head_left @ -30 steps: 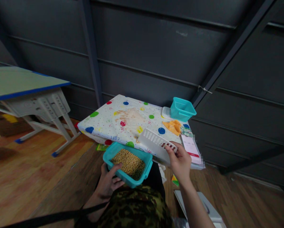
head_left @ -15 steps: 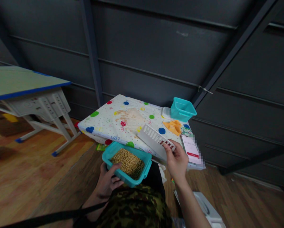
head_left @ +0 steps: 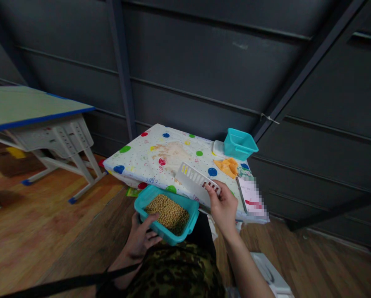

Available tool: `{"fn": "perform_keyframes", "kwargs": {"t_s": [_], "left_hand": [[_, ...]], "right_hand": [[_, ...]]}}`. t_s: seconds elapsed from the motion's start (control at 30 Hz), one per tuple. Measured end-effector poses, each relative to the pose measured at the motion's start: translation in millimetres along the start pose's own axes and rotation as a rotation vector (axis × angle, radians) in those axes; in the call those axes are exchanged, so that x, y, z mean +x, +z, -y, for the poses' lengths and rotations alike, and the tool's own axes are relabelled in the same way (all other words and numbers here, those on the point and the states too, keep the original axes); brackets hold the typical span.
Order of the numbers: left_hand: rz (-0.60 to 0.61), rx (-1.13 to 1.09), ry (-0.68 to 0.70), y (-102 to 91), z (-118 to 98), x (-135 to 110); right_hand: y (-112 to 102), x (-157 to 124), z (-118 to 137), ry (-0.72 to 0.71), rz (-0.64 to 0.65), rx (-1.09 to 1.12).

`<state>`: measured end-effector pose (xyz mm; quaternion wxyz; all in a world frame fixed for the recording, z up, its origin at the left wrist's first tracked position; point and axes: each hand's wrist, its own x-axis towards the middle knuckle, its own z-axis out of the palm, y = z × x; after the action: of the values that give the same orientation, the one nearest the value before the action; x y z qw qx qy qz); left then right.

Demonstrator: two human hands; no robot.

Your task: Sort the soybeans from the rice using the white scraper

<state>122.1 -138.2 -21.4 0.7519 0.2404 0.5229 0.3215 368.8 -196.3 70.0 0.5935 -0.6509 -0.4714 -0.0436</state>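
Note:
My left hand (head_left: 141, 239) grips the near edge of a teal tub (head_left: 166, 214) filled with tan beans, held over my lap. My right hand (head_left: 223, 205) is closed on one end of a white slotted tray (head_left: 195, 182), which tilts above the near edge of the low table with the dotted cloth (head_left: 169, 155). The tray sits just right of and above the tub.
A second teal tub (head_left: 239, 143) stands on a white lid at the table's far right, with an orange cloth (head_left: 227, 165) and a phone (head_left: 251, 196) near it. A school desk (head_left: 36, 120) stands at left. A white object (head_left: 270, 277) lies on the wood floor.
My right hand has carried the white slotted tray leftward, closer to the bean tub. The left hand and tub have stayed in place.

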Motion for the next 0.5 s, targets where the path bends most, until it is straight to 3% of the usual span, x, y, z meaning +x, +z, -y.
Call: {"fn": "perform_keyframes", "kwargs": {"t_s": [0.2,0.5], "left_hand": [[-0.045,0.023,0.007,6.4,-2,-7],[-0.063,0.036,0.006,11.5,-6,-13]], "right_hand": [[-1,1,3,-0.014,-0.015,-0.001],[-24,-13,0,-0.005,-0.076,-0.075]]}}
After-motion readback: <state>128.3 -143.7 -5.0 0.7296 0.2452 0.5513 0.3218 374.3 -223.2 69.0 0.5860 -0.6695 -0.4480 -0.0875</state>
